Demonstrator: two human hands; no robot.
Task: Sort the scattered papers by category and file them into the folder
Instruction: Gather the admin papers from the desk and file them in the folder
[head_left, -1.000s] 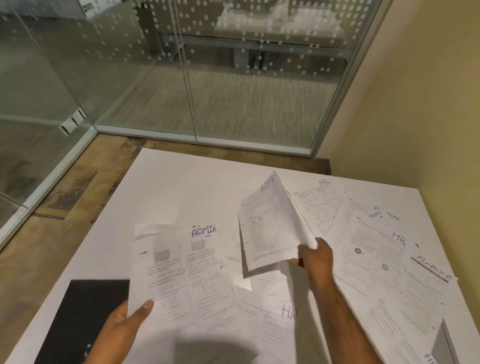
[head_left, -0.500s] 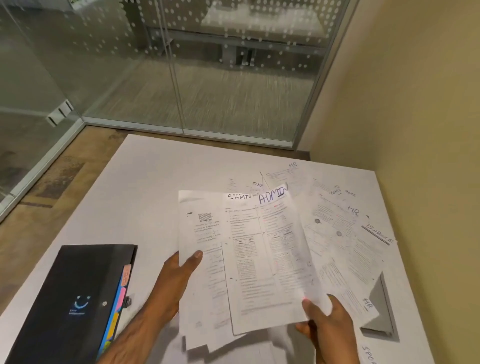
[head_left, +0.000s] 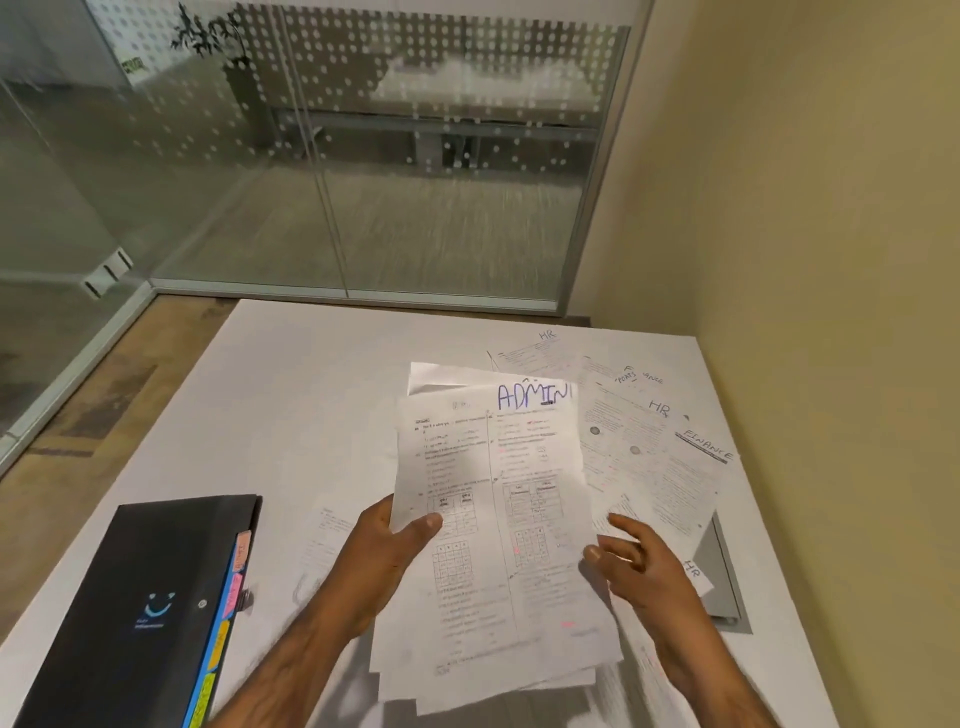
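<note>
My left hand grips a stack of printed sheets, the ADMIN papers, by their left edge, thumb on the top sheet; the top one has "ADMIN" written in blue. My right hand hovers at the stack's right edge with fingers spread and relaxed, holding nothing. More papers marked HR and FINANCE lie scattered on the white table to the right. A black folder with coloured tabs along its right edge lies closed at the lower left.
A grey flat object lies partly under the papers at the table's right edge. A beige wall runs along the right side. Glass partitions stand behind the table, with wooden floor to the left.
The sheets that both hands held fanned apart are now gathered into one stack in my left hand. My right hand has let go and drawn back to the stack's right edge.
</note>
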